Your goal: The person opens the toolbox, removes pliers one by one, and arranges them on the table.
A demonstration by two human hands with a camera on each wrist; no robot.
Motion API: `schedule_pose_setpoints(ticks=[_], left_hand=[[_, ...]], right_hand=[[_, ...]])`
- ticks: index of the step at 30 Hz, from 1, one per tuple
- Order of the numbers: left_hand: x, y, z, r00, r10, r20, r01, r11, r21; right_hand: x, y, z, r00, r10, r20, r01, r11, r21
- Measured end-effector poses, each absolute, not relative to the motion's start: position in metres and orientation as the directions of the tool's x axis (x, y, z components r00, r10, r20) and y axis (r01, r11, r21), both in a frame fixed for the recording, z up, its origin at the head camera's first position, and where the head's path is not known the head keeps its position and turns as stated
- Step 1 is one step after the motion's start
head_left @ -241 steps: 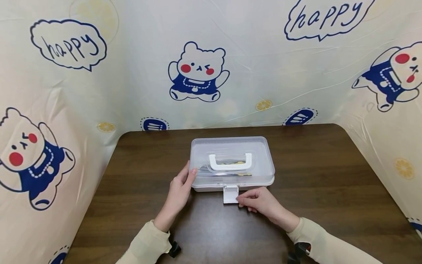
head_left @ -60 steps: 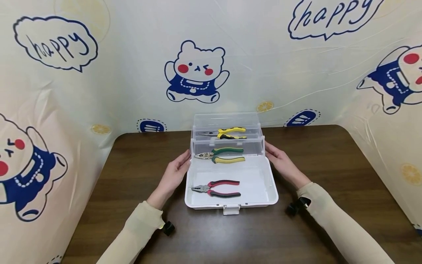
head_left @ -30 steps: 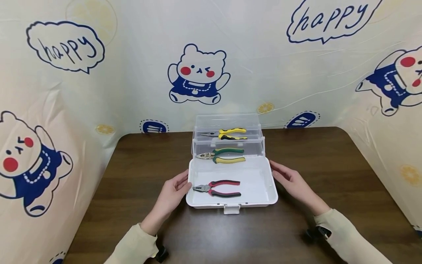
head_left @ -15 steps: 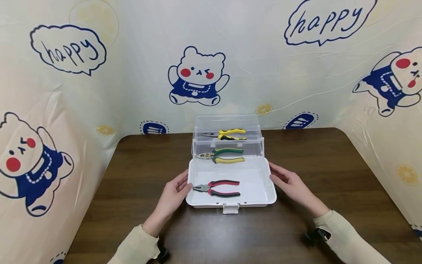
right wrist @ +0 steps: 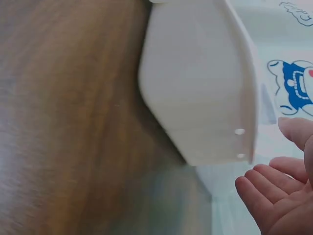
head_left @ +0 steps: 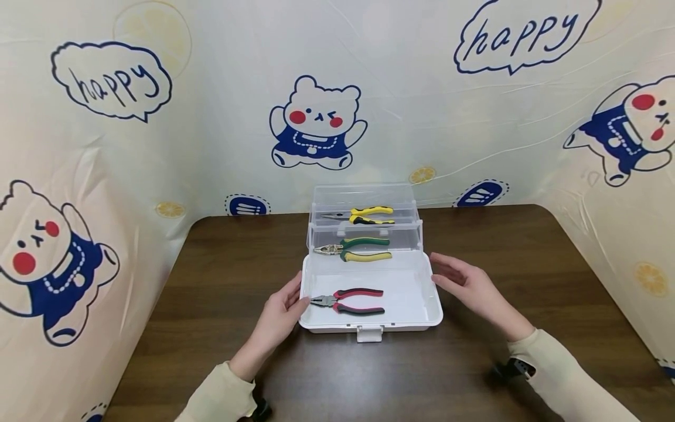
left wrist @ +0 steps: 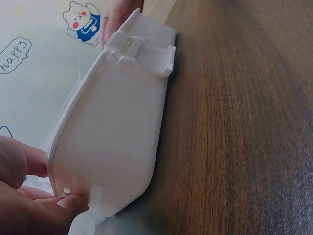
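While open, toolbox (head_left: 406,296) w/ curtain (head_left: 221,135) behind

Just beside the white box (right wrist: 200,88), apart from it, are the loosely extended fingers (right wrist: 268,183) of the right hand (right wrist: 288,200). Wood-grained table (right wrist: 73,122) shows left of the box, a pale cloth (right wrist: 271,41) printed with a blue-clothed bear (right wrist: 292,88) right of it

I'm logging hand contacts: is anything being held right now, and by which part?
The left hand holds the white box by its left side, with the thumb at the rim; the right hand holds nothing.
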State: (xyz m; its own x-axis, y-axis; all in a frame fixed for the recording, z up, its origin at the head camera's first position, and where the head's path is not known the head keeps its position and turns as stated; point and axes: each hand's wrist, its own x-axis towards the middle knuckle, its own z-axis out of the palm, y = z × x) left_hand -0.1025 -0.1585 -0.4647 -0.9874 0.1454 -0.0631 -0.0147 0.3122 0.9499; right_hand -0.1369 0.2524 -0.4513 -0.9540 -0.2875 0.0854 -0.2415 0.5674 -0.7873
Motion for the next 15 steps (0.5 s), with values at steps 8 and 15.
schedule_pose_setpoints(ticks=[8, 15], left_hand=[[-0.102, -0.160, -0.468, -0.988, 0.143, -0.058, -0.009, 0.320, 0.947], [-0.103, -0.159, -0.470, -0.988, 0.141, -0.061, -0.012, 0.323, 0.946]], right_hand=[[-0.149, 0.248, -0.424, -0.955, -0.265, 0.134, -0.264, 0.552, -0.791], [-0.160, 0.240, -0.410, -0.954, -0.266, 0.137, -0.267, 0.554, -0.788]])
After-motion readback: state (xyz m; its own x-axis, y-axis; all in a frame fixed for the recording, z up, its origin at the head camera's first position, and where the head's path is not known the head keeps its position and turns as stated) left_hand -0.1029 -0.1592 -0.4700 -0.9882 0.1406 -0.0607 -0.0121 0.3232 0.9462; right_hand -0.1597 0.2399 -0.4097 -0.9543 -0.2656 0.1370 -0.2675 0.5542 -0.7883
